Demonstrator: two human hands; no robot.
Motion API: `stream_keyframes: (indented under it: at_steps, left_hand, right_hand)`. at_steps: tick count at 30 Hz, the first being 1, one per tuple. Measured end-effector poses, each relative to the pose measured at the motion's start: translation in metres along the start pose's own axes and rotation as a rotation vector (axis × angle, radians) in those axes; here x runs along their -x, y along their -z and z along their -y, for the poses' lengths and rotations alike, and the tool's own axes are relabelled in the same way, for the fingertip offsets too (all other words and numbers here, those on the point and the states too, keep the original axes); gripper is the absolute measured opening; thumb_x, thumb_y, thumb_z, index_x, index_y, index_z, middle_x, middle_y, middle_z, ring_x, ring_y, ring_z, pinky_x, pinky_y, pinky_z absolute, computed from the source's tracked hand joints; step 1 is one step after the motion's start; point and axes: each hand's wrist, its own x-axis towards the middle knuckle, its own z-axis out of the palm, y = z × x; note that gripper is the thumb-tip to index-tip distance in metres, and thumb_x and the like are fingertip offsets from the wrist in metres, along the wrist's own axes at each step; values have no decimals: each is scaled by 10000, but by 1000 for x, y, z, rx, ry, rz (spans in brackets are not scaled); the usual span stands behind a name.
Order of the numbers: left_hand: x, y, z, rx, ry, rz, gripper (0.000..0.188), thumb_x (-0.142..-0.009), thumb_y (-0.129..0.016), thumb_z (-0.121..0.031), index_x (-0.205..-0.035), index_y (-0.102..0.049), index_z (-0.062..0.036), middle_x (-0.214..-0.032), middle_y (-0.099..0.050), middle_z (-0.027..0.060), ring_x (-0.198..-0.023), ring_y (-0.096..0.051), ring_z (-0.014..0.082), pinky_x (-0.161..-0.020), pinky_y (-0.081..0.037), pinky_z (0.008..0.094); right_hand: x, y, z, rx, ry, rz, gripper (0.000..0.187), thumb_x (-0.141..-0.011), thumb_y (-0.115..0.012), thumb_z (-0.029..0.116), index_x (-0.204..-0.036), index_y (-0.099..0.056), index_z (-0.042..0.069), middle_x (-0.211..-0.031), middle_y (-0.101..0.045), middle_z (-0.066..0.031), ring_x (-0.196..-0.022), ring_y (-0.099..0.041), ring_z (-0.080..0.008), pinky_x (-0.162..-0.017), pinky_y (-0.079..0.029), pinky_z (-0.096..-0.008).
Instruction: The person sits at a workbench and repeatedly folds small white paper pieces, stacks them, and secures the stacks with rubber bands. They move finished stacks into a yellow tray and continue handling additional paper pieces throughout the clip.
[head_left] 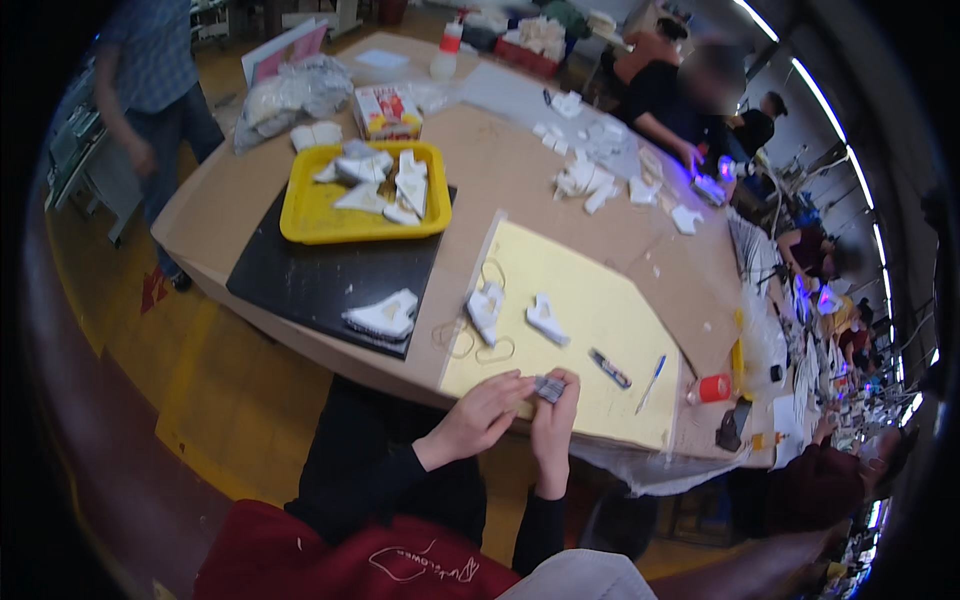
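My right hand (556, 420) is closed round a small grey stack of thin layers (549, 388), just above the near edge of the yellow sheet (610, 285). The fingers of my left hand (482, 412) are pressed together, their tips at the stack's left side. Beyond my hands, a white cut piece (486, 312) and another white piece (546, 320) lie on the sheet. Thin rubber bands (494, 351) lie around the left one. To the right are a dark utility knife (610, 368) and a blue pen (651, 384).
A black board (330, 270) carries a stack of white pieces (383, 314) and a yellow tray (295, 215). Behind are a box (388, 112) and plastic bag (295, 95). A red-labelled bottle (709, 389) stands right. One person (160, 80) stands left; others sit along the table.
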Motion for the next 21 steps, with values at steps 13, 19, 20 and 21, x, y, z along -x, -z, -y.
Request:
stream_keyframes:
  at_steps: [13,19,20,21]
  left_hand:
    - [33,90,-58,825,825,-137,374,-985,-579,-76,-1333,-539,54,-1183,-654,104,-1055,-615,132,-938,-491,283]
    - [35,102,-53,808,832,-213,298,-973,-613,-73,-1234,-622,70,-1074,-698,105,-961,-649,114,-853,-522,245]
    - [35,104,-52,840,873,-209,297,-967,-623,-74,-1225,-626,74,-1076,-699,111,-965,-654,116,-856,-524,242]
    - [35,104,-51,871,913,-204,297,-962,-634,-75,-1216,-629,78,-1078,-700,117,-969,-660,118,-859,-527,240]
  right_hand:
    - [17,-47,86,-1361,-613,80,494,-867,-632,34,-1328,-454,20,-1221,-583,-162,-1192,-565,-293,-1050,-449,-445]
    - [15,-57,79,-1389,-733,170,490,-883,-666,97,-1326,-466,29,-1218,-587,-115,-1138,-579,-251,-1031,-448,-420]
    - [15,-58,78,-1400,-756,188,488,-886,-670,108,-1323,-468,30,-1217,-587,-108,-1131,-581,-246,-1028,-447,-417]
    - [16,-57,76,-1387,-755,185,489,-886,-675,118,-1320,-470,26,-1218,-586,-107,-1134,-580,-244,-1028,-448,-417]
